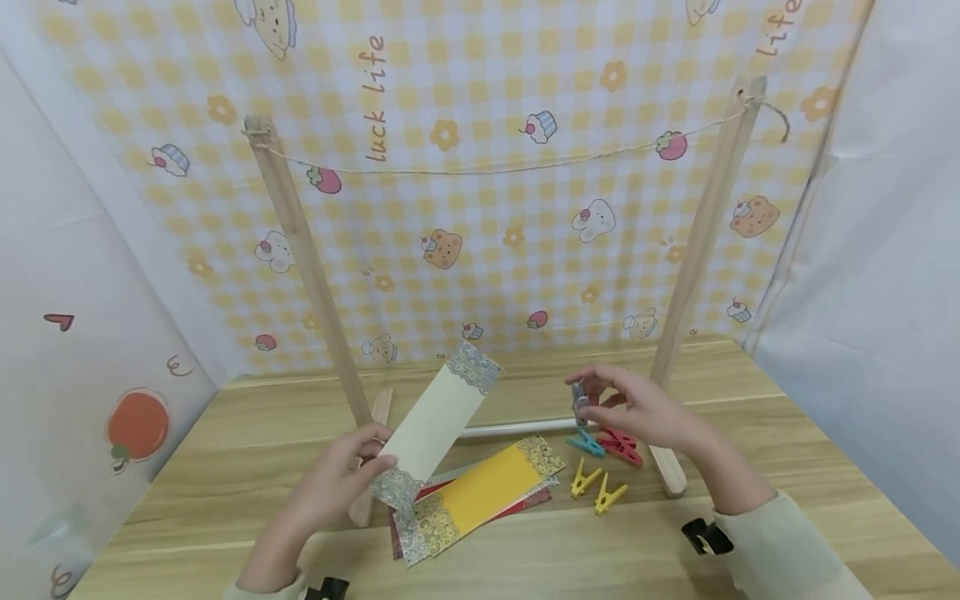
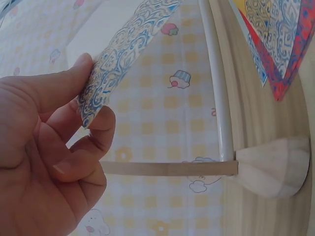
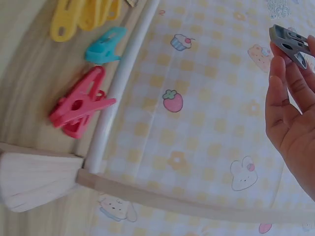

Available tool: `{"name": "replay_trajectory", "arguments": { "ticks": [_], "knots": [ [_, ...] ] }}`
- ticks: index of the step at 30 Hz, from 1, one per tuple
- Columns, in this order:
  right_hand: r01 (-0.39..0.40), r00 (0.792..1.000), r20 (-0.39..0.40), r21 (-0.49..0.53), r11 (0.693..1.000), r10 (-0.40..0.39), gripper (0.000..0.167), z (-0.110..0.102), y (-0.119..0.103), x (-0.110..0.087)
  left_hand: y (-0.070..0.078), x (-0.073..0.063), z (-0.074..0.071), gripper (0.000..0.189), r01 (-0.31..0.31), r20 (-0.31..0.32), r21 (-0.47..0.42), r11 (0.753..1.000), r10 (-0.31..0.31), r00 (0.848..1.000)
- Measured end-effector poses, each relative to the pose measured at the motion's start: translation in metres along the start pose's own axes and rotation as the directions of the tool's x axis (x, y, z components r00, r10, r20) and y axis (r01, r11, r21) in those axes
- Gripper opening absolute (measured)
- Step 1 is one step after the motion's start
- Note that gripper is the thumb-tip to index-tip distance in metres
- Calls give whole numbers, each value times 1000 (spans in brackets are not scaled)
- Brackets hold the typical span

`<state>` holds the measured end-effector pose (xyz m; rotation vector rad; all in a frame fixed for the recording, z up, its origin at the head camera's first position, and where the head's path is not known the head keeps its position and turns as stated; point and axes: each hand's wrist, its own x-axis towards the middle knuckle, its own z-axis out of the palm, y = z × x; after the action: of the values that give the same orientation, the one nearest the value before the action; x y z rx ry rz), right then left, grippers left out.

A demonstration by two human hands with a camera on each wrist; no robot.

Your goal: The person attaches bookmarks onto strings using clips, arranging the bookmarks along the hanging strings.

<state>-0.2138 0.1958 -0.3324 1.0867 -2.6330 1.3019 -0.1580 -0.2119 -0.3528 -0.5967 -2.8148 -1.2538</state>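
Observation:
My left hand point(image 1: 341, 475) pinches a cream paper strip point(image 1: 435, 425) with lace-patterned ends near its lower end, thumb on top. The strip tilts up to the right, over the other strips. In the left wrist view its patterned end point(image 2: 125, 54) shows between thumb and fingers. My right hand point(image 1: 637, 408) holds a grey clothespin point(image 1: 579, 402) between thumb and fingers, above the other pins; the same grey clothespin point(image 3: 290, 44) is at the upper right in the right wrist view. Below the cream strip lies a yellow strip point(image 1: 491, 492) on a stack with red and pale edges.
Blue point(image 1: 587, 443), red point(image 1: 621, 447) and yellow clothespins point(image 1: 585, 479) lie on the wooden table point(image 1: 675, 550). A string point(image 1: 480, 172) spans the left post point(image 1: 307, 258) and right post point(image 1: 705, 233). A white rod point(image 1: 517, 428) runs low between the posts.

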Motion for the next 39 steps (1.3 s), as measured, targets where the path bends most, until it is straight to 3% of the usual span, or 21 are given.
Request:
{"name": "replay_trajectory", "arguments": {
  "ticks": [12,16,24,32,39],
  "knots": [
    [38,995,-94,99,994,-29,38,-5,-31,42,2,-3,-16,11,28,-201,50,998,-17,979],
    [51,992,-122,98,994,-39,38,-5,-45,56,5,-3,-23,14,-2,-258,64,998,18,966],
    [121,980,-173,121,985,-100,39,-4,-74,82,12,-1,-34,12,-99,-379,113,989,135,916],
    [257,947,-223,102,961,-230,37,-1,-102,108,15,-5,-44,14,-92,-497,152,984,157,854],
    [284,943,-237,199,938,-235,42,0,-123,128,16,-4,-50,20,-132,-561,117,984,175,809]
  ]
}}
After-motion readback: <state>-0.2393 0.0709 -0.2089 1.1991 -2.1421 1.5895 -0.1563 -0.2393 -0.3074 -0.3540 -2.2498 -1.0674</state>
